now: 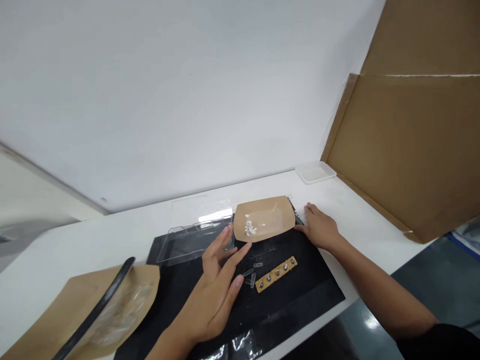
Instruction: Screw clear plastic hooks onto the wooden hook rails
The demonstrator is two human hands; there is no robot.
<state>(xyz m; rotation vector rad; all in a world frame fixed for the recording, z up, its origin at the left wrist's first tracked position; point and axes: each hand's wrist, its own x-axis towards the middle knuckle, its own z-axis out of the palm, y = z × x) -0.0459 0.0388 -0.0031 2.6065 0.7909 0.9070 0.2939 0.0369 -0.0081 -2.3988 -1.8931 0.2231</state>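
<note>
My left hand (210,295) reaches over the black mat (300,295) with its fingers apart, the fingertips close to the near left corner of a brown paper tray (277,215). Small white pieces (250,228) lie in the tray's left half. Beside the tray's right end is my right hand (318,227), thumb and fingers apart near the mat's far corner; some crinkled clear plastic seems to lie there. In front of the tray are several clear nail-tip-shaped pieces (253,279) and a tan strip (274,277) set with metal studs.
Behind my left hand lies a clear plastic lid or tray (180,245). A brown paper piece (75,295) with a curved black strip (101,305) fills the lower left. A shallow white container (317,173) stands at the back, near cardboard panels (405,150). A white wall (180,100) rises behind.
</note>
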